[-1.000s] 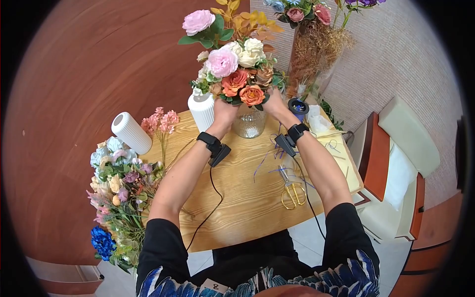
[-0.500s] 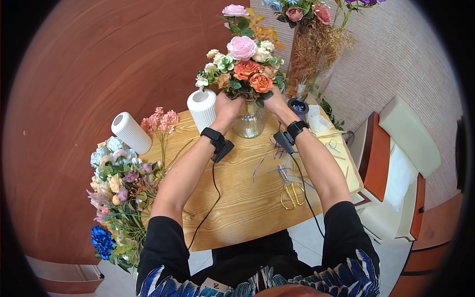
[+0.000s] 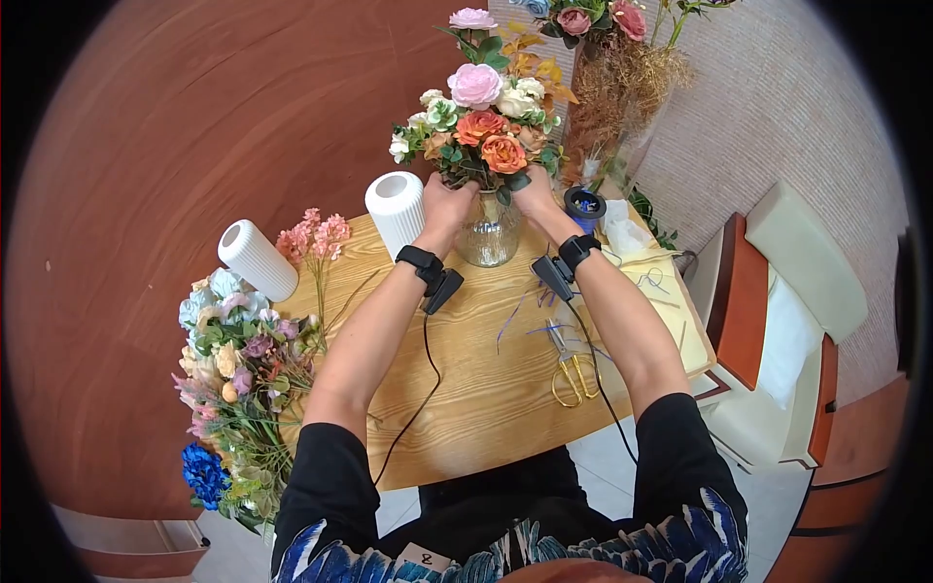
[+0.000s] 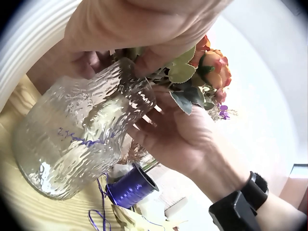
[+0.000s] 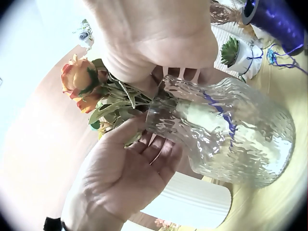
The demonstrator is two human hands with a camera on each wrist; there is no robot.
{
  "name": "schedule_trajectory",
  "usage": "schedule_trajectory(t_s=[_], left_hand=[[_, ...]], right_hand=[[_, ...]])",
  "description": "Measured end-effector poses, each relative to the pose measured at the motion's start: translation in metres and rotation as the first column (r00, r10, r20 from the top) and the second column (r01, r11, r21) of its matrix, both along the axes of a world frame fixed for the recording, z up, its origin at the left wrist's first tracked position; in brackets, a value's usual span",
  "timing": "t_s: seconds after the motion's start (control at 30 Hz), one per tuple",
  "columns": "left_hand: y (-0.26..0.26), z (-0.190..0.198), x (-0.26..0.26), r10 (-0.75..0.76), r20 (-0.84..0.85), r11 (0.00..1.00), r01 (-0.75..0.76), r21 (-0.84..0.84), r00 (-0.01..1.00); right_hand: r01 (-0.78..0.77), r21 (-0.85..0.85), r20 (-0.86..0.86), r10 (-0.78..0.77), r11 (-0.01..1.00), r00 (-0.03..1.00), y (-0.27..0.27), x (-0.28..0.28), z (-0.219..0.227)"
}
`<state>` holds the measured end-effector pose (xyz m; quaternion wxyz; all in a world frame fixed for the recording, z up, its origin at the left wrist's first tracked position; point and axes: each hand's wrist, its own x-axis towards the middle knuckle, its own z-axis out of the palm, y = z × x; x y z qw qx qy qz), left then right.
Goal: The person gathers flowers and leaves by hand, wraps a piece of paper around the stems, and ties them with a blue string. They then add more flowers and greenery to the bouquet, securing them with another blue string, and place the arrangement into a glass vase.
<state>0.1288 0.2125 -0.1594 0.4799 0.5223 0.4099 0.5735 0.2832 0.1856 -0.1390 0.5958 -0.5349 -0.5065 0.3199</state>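
Observation:
A bouquet of artificial flowers [image 3: 476, 87] in pink, cream and orange stands in a clear rippled glass vase [image 3: 489, 238] at the far side of the table. My left hand [image 3: 450, 208] and right hand [image 3: 536, 200] hold the vase's neck from either side, just below the blooms. In the right wrist view, the left hand [image 5: 120, 178] curls its fingers against the neck, its thumb lying by the stems. The right hand [image 4: 178, 130] curls in from the opposite side in the left wrist view. Leaves hang over the rim, and the stems go down into the mouth.
White ribbed vases [image 3: 397, 209] stand left of the glass one. Loose flowers [image 3: 243, 369] heap along the left edge. To the right are a purple ribbon spool [image 3: 584, 209], ribbon scraps, gold-handled scissors [image 3: 573, 374] and a chair [image 3: 787, 321].
The bouquet has shifted right and now stands more upright over the glass vase, its pink and yellow stems closer in. Both hands have stayed at the neck, with small shifts.

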Motion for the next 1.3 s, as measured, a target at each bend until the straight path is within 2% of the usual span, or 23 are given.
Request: schedule_trajectory(t_s=[0.13, 0.2, 0.23, 0.33, 0.4, 0.43, 0.47, 0.53, 0.67, 0.77, 0.87, 0.97, 1.07, 1.17, 1.27, 1.3], left_hand=[[-0.014, 0.015, -0.002, -0.006, -0.048, 1.000, 0.004, -0.028, 0.999], [-0.029, 0.024, -0.002, -0.095, 0.050, 0.994, 0.097, -0.040, 0.994], [-0.031, 0.020, -0.002, -0.094, 0.050, 0.995, 0.096, -0.041, 0.994], [-0.026, -0.005, -0.004, -0.172, -0.048, 0.983, 0.174, 0.050, 0.984], [-0.030, -0.013, -0.003, -0.061, -0.315, 0.973, 0.127, 0.193, 0.947], [-0.031, -0.017, -0.002, -0.061, -0.295, 0.968, 0.129, 0.217, 0.953], [-0.031, -0.018, 0.000, -0.063, -0.295, 0.968, 0.131, 0.215, 0.953], [-0.032, -0.020, 0.001, -0.003, -0.492, 0.994, 0.055, 0.092, 0.871], [-0.037, -0.017, 0.003, -0.009, -0.433, 0.994, 0.054, 0.091, 0.901], [-0.040, -0.011, 0.002, -0.040, -0.430, 0.989, 0.097, 0.113, 0.902], [-0.041, -0.012, 0.006, -0.024, -0.431, 0.991, 0.079, 0.111, 0.902], [-0.037, -0.014, 0.008, -0.001, -0.409, 0.993, 0.049, 0.107, 0.912], [-0.033, -0.020, 0.009, 0.001, -0.429, 0.992, 0.052, 0.113, 0.903], [-0.028, -0.028, 0.011, 0.055, -0.411, 0.981, 0.027, 0.191, 0.910], [-0.028, -0.027, 0.011, 0.057, -0.420, 0.981, 0.027, 0.191, 0.906], [-0.025, -0.030, 0.012, 0.086, -0.440, 0.970, 0.027, 0.243, 0.894]], right_hand=[[-0.016, 0.045, -0.098, 0.020, 0.999, 0.995, 0.005, -0.003, -0.005], [0.007, 0.041, -0.066, -0.004, 0.999, 0.998, 0.004, -0.004, -0.004], [0.028, 0.037, -0.032, -0.027, 0.999, 0.999, 0.003, -0.004, -0.004], [0.026, 0.037, -0.024, -0.025, 0.999, 0.999, 0.015, 0.000, -0.016], [0.005, 0.053, -0.019, -0.004, 0.999, 1.000, 0.013, -0.001, -0.015], [-0.012, 0.069, -0.009, 0.013, 0.998, 1.000, 0.011, 0.000, -0.014], [-0.010, 0.068, -0.009, 0.010, 0.998, 1.000, 0.010, 0.002, -0.013], [-0.034, 0.025, 0.007, 0.034, 0.999, 0.999, 0.010, 0.004, -0.012], [-0.056, 0.035, 0.020, 0.056, 0.998, 0.998, 0.011, 0.008, -0.013], [-0.026, 0.071, 0.010, 0.026, 0.997, 1.000, 0.012, 0.011, -0.017], [0.050, 0.012, 0.066, -0.050, 0.999, 0.997, 0.012, 0.014, -0.020], [0.032, 0.073, -0.004, -0.032, 0.997, 0.999, 0.024, 0.017, -0.025], [-0.017, 0.045, -0.074, 0.021, 0.999, 0.997, 0.025, 0.019, -0.028], [-0.075, 0.018, -0.142, 0.077, 0.997, 0.987, 0.011, 0.016, -0.013], [-0.055, -0.033, -0.198, 0.048, 0.998, 0.979, 0.000, 0.011, -0.001], [-0.055, -0.034, -0.200, 0.047, 0.998, 0.979, 0.000, 0.012, -0.001]])
